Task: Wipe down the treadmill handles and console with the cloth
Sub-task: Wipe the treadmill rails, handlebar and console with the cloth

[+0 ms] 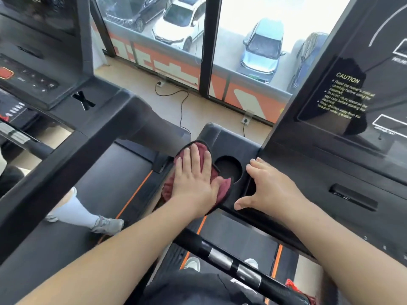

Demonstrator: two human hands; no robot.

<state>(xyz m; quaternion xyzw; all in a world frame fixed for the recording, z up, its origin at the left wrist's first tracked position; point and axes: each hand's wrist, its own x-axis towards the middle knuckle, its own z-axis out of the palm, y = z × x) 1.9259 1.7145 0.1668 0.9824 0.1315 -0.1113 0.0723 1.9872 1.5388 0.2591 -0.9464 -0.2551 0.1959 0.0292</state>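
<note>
A dark red cloth (223, 188) lies on the left wing of the black treadmill console (233, 139), just left of a round cup holder (228, 168). My left hand (193, 177) presses flat on the cloth, fingers spread. My right hand (268, 186) rests on the console edge right of the cup holder, fingers apart, holding nothing. The console screen (361, 84) with a CAUTION label rises at the right. A black handlebar with silver sensor plates (231, 260) runs across below my arms.
A second treadmill (66, 111) stands close on the left, with another person's leg and grey shoe (105, 225) on its belt. Beyond are a beige floor with power cables (180, 106) and a window over parked cars. My own shoes show on the belt below.
</note>
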